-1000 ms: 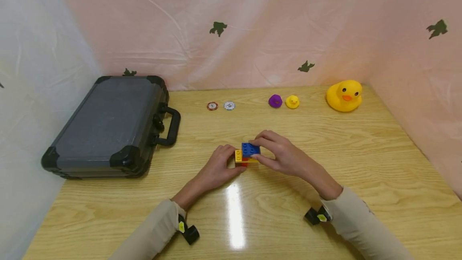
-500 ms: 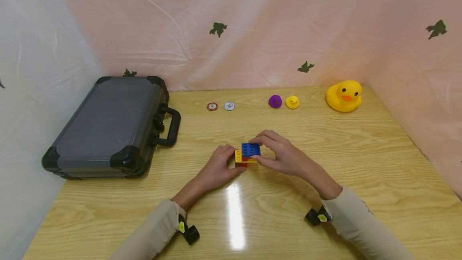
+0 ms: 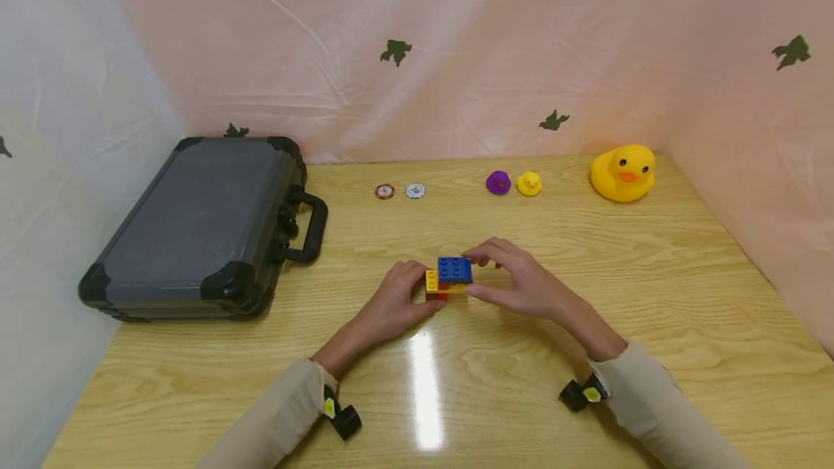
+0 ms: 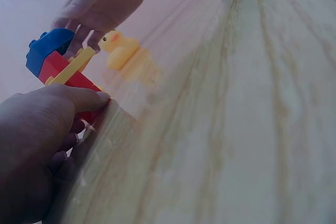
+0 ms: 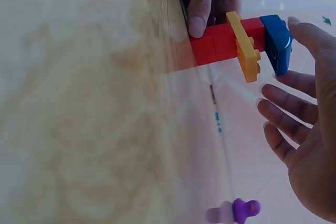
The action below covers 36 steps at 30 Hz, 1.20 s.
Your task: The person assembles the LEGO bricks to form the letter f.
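Note:
A small stack of toy building bricks stands upright on the wooden table. At its base are red bricks (image 5: pixel 214 45), a yellow plate (image 5: pixel 243 51) lies across them, another red brick shows above it, and a sloped blue brick (image 3: pixel 454 270) tops it. My left hand (image 3: pixel 394 299) grips the lower red part between thumb and fingers, from the left. On the other side my right hand (image 3: pixel 524 282) has its fingers spread, thumb and fingertips close by the blue brick. In the right wrist view the palm holds nothing; whether a fingertip still touches the brick is hard to tell.
A dark grey hard case (image 3: pixel 195 216) with a black handle lies at the left. Along the back are a red-rimmed chip (image 3: pixel 385 192), a white chip (image 3: pixel 415 191), a purple duck (image 3: pixel 498 182), a small yellow duck (image 3: pixel 529 184) and a large yellow duck (image 3: pixel 622 173).
My right hand has let go of the blue brick and drawn back slightly to the right, its fingers opening. The left hand keeps its grip in the same place.

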Available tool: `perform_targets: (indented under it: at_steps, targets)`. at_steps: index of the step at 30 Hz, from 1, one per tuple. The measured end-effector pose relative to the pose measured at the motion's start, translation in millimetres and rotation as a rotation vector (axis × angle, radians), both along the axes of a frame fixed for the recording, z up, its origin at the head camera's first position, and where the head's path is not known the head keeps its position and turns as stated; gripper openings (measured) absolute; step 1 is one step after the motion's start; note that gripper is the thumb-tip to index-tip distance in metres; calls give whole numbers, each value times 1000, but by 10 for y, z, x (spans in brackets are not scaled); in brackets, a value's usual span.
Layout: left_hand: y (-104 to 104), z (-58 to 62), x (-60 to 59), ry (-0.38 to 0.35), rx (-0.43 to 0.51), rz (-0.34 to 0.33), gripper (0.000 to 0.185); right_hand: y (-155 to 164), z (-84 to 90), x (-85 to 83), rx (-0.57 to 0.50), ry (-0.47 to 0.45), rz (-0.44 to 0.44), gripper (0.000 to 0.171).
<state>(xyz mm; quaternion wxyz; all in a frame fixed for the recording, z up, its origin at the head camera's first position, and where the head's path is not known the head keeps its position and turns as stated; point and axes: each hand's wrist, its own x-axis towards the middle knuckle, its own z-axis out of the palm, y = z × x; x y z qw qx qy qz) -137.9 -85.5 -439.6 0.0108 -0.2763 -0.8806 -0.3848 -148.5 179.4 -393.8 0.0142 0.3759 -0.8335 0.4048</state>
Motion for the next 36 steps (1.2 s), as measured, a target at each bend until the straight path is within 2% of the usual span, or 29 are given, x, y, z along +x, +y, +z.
perform_targets:
  at_steps: [10, 19, 26, 31, 36]
  targets:
    - [0, 5, 16, 11, 13, 1, 36, 13, -221, -6, -95, -109, 3, 40]
    - [4, 6, 15, 1, 12, 5, 36, -30, -281, 8, -123, -102, 12, 32]
    - [-23, 56, 28, -85, 54, -7, 42, -19, -283, 11, -109, -89, 7, 31]
    - [-105, 67, 62, -152, 110, 11, 53, -20, -274, 10, -97, -92, 8, 32]
    - [-195, 52, 96, -134, 188, 13, 49, -24, -265, 14, -93, -92, 7, 31]
